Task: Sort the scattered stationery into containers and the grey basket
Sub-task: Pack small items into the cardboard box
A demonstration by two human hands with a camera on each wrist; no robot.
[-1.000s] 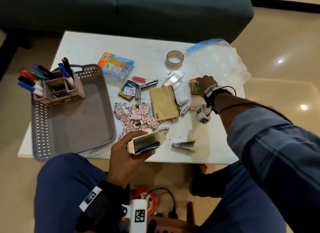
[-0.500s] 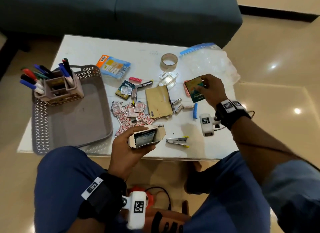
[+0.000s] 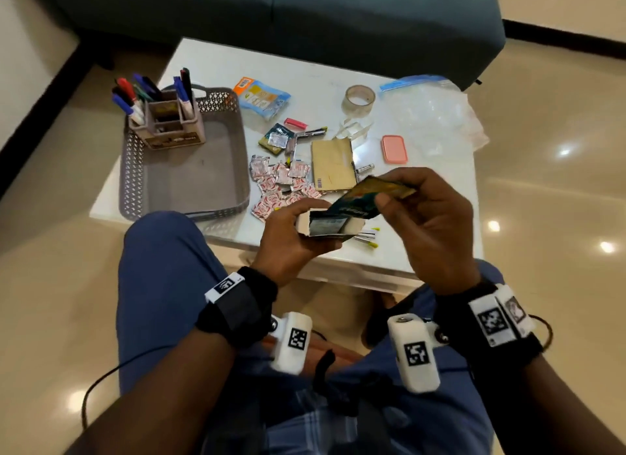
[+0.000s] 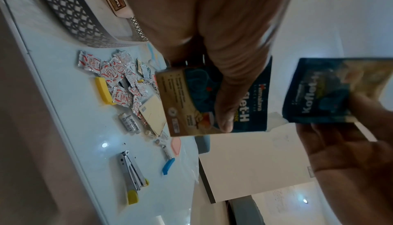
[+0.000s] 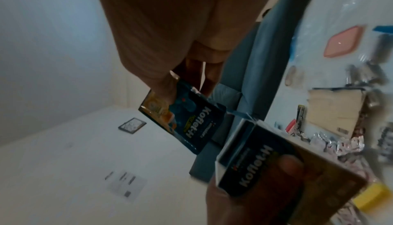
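My left hand (image 3: 298, 232) grips a small cardboard box (image 3: 330, 227) marked Koflet-H, its open end facing up over the table's near edge. My right hand (image 3: 403, 197) pinches a dark blue and gold Koflet-H sachet (image 3: 369, 197) between thumb and fingers, its lower corner close to the box's open mouth. In the wrist views the sachet (image 5: 191, 124) sits a little apart from the box (image 5: 276, 169). The grey basket (image 3: 130, 183) stands at the table's left, and a pen holder (image 3: 169, 126) full of markers sits in its far corner.
Red-and-silver sachets (image 3: 284, 183), a brown envelope (image 3: 333, 165), a pink lid (image 3: 394, 148), a tape roll (image 3: 358, 98), a zip bag (image 3: 437, 112) and a blue-orange packet (image 3: 262, 97) lie on the white table. A stapler (image 4: 132, 174) lies near its front edge. A dark sofa (image 3: 338, 14) stands behind.
My right hand lifted the sachet from beside the pink lid and carried it back to the box. My left hand kept hold of the box and raised it a little.
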